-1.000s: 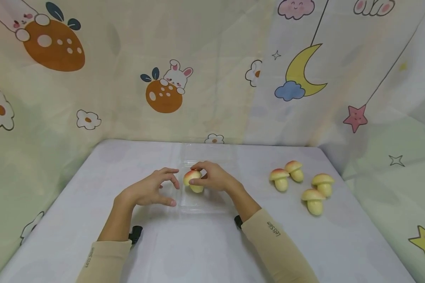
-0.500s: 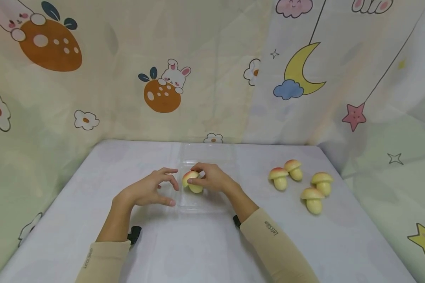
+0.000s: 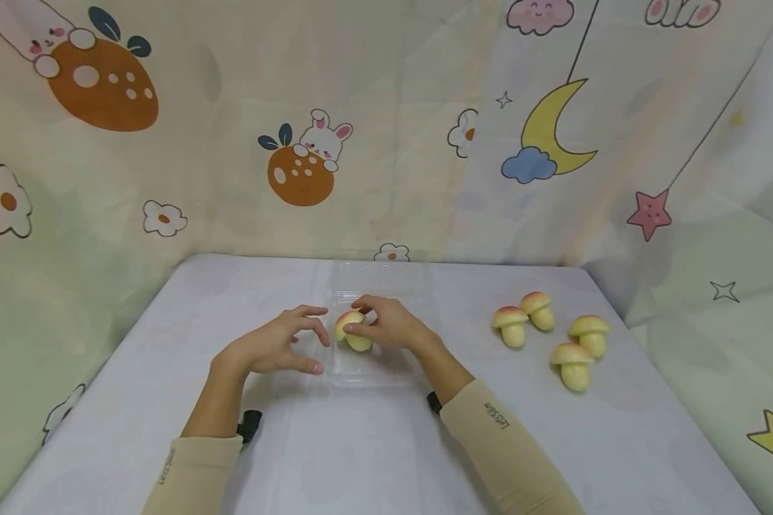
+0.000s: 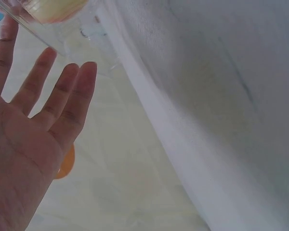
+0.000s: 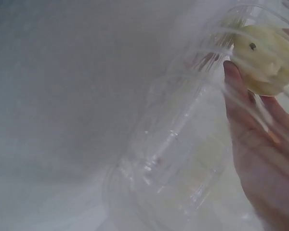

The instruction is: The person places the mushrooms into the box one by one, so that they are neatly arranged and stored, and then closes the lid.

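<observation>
In the head view, a toy mushroom (image 3: 358,342) with a cream stem and a red-tinged cap is held between the thumb and fingers of my right hand (image 3: 389,323). It sits tilted in the left part of a clear plastic box (image 3: 386,372), whose lid (image 3: 380,277) lies open toward the back. In the right wrist view the mushroom (image 5: 265,60) shows through the clear wall. My left hand (image 3: 277,343) is just left of the box, fingers spread and thumb apart, holding nothing. In the left wrist view the fingertips of the left hand (image 4: 43,106) are near the box's edge.
Several similar mushrooms lie on the right side of the white-covered table (image 3: 361,458): a left pair (image 3: 512,335) and a right pair (image 3: 575,375). A printed cloth (image 3: 386,143) hangs behind the table and along both sides.
The head view shifts slightly. Both hands and the mushroom otherwise stay where they were.
</observation>
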`<state>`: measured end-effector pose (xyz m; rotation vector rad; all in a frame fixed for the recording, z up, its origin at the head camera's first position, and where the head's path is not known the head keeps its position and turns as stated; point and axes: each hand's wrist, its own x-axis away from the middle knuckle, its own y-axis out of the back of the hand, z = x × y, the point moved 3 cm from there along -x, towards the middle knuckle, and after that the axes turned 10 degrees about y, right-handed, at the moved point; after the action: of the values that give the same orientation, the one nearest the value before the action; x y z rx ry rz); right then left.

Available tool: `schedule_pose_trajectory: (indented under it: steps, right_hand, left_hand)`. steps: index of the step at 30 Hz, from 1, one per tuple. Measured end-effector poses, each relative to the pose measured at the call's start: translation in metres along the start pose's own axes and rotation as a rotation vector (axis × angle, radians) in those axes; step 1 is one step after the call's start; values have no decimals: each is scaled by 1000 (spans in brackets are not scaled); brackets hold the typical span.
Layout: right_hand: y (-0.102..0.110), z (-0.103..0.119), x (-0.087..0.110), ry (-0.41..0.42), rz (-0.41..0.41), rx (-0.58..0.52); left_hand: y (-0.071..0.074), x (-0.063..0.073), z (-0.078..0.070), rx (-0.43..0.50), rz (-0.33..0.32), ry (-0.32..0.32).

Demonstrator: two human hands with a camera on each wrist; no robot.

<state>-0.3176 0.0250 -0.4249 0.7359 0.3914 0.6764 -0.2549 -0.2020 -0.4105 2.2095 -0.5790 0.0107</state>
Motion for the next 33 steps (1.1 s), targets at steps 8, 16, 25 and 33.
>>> schedule_pose_trajectory:
  steps: [8,16,25,33]
  right_hand:
    - [5,0,5,-31,0,12]
    - [15,3,11,-5,-18,42]
    - [26,8,20,11,-61,77]
    - [39,13,32,34,-66,124]
  left_hand:
    - [-1,-2,-1,-8,3,18]
    - [-1,-2,2,-17,-2,20]
    - [2,-2,2,-8,-3,-13]
    - [1,-1,3,10,9,-10]
